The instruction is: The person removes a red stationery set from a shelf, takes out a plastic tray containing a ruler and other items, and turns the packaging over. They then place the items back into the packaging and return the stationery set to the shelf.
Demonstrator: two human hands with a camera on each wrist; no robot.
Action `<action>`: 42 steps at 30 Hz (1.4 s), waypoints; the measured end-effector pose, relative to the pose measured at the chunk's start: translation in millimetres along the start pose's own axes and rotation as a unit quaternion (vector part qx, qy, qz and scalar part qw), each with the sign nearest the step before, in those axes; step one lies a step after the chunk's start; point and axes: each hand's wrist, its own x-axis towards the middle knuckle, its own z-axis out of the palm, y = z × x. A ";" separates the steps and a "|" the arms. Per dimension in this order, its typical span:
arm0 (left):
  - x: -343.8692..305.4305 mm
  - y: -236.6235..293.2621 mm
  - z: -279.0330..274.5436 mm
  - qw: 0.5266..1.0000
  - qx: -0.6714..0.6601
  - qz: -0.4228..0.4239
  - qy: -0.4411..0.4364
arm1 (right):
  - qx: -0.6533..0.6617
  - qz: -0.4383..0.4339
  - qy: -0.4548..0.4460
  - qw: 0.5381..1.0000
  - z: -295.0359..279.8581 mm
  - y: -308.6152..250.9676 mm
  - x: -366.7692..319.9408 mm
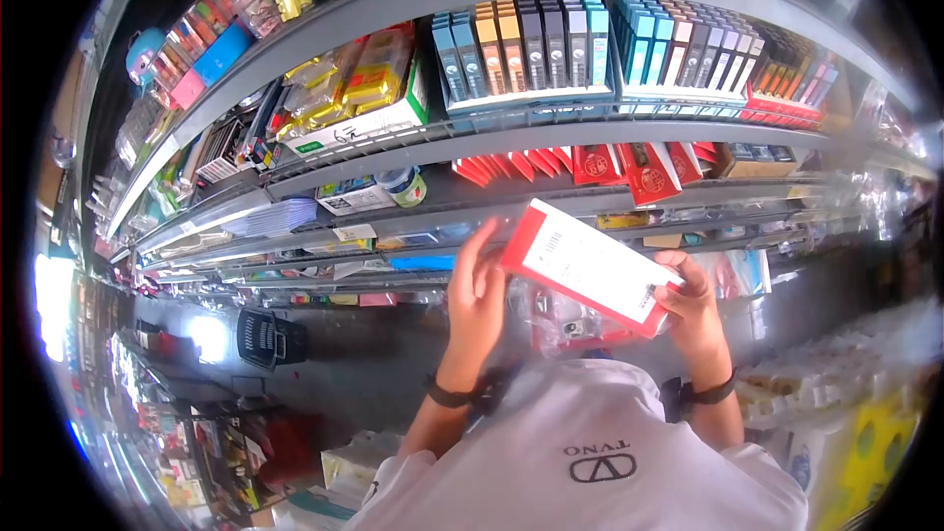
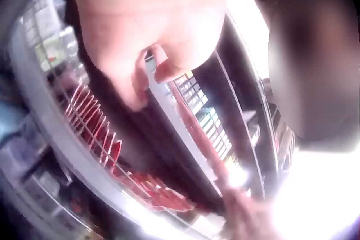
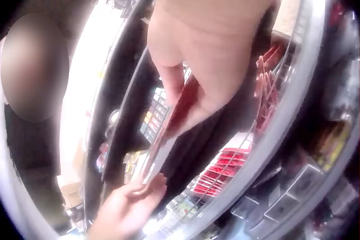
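A thin red pack (image 1: 590, 265) with a white barcode label is held slanted before the chest, label toward the head camera. My right hand (image 1: 693, 300) pinches its right end between thumb and fingers; in the right wrist view the pack (image 3: 163, 130) shows edge-on, running down from that grip. Beside the other end is my left hand (image 1: 477, 295), its fingers loosely extended and fingertips close to the pack's corner. Seen from the left wrist, the left hand (image 2: 152, 32) has its thumb and fingers at the near end of the pack (image 2: 197, 133).
Ahead stands a shelf rack (image 1: 590, 128) with wire-fronted tiers. Boxed goods (image 1: 521, 49) fill one tier, with red envelopes (image 1: 649, 172) below. A carton of yellow-wrapped packs (image 1: 354, 88) sits at left. A black basket (image 1: 270, 337) is on the floor.
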 end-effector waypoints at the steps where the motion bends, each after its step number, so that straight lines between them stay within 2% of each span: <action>1: -0.3 -1.1 -2.4 0.986 -0.137 -0.100 0.006 | -0.005 -0.012 -0.010 1.000 -1.7 -0.4 -0.4; 2: 1.1 1.6 -5.1 0.983 -0.129 -0.124 -0.044 | -0.010 -0.014 0.000 1.000 0.3 -2.4 -2.7; 5: -0.7 1.6 -18.4 0.953 -0.207 -0.186 -0.120 | -0.027 -0.003 0.002 1.000 -9.0 2.8 -1.6; 6: -2.3 7.1 -14.6 0.958 -0.195 -0.181 -0.105 | -0.035 0.002 -0.002 0.999 -11.7 4.8 -0.2; 9: -4.5 27.4 -0.6 0.992 0.051 -0.077 -0.088 | -0.085 0.029 0.003 0.996 -19.1 14.3 5.6; 11: -4.9 34.5 4.2 0.994 0.080 -0.052 -0.058 | -0.152 0.065 0.027 0.986 -22.3 25.5 12.0; 12: -4.8 40.1 7.0 0.992 0.105 -0.037 -0.052 | -0.114 0.092 0.018 0.989 -24.4 32.4 14.2; 15: -4.0 48.0 12.3 0.978 0.201 0.018 -0.053 | -0.174 0.122 -0.089 0.973 -35.1 49.0 20.4; 16: -4.1 49.9 14.0 0.969 0.236 0.038 -0.056 | -0.208 0.137 -0.094 0.964 -35.3 49.5 20.0; 19: -5.4 57.6 24.2 0.966 0.243 0.073 -0.049 | -0.243 0.207 -0.081 0.944 -22.2 38.7 18.3; 22: -5.0 62.3 32.6 0.963 0.246 0.101 -0.040 | -0.165 0.210 -0.091 0.959 -26.3 51.8 20.6; 23: -4.8 62.4 34.4 0.962 0.245 0.110 -0.037 | -0.161 0.182 -0.065 0.968 -29.0 54.7 20.2; 26: -0.6 62.6 31.9 0.973 0.230 0.009 -0.026 | -0.127 0.101 0.017 0.987 -42.3 53.9 20.0; 28: 1.7 52.4 25.1 0.975 0.210 -0.047 -0.047 | -0.077 0.051 0.074 0.993 -50.6 41.3 21.0; 31: 3.5 40.5 22.3 0.970 0.182 -0.137 -0.085 | -0.071 0.015 0.117 0.990 -53.0 9.6 10.2; 33: 2.0 27.8 23.6 0.965 0.159 -0.174 -0.114 | -0.079 -0.025 0.107 0.991 -64.4 4.2 6.2; 39: -0.8 8.7 41.6 0.960 0.127 -0.200 -0.147 | -0.073 -0.066 0.118 0.988 -80.0 -12.0 -2.4; 42: -0.2 -1.0 46.9 0.936 0.058 -0.279 -0.209 | -0.075 -0.085 0.141 0.984 -87.6 -24.0 -4.7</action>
